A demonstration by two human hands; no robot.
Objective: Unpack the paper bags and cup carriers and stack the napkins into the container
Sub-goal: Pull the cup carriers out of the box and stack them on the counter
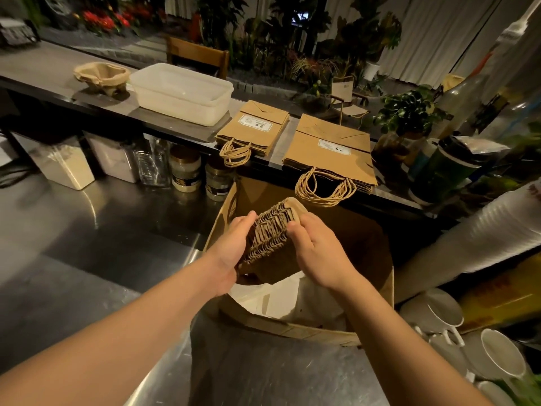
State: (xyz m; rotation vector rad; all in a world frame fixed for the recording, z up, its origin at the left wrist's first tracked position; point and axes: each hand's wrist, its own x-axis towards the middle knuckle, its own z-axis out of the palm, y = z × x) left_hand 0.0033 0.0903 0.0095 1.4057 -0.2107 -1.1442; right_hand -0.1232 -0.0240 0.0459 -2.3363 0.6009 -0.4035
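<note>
Above open cardboard box (377, 253): left hand (231, 253), right hand (319, 253) grip napkin stack (269, 235) edges, inside rim.

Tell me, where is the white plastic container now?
The white plastic container stands on the raised counter, upper left, between the cup carriers and the smaller paper bags.

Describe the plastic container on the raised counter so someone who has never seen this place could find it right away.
Look along the dark raised counter behind the steel worktop. Left of the two stacks of flat brown paper bags sits a translucent white rectangular plastic tub, open-topped. Unlike the brown moulded-pulp cup carriers to its left, it is pale, smooth-walled and box-shaped.
</note>
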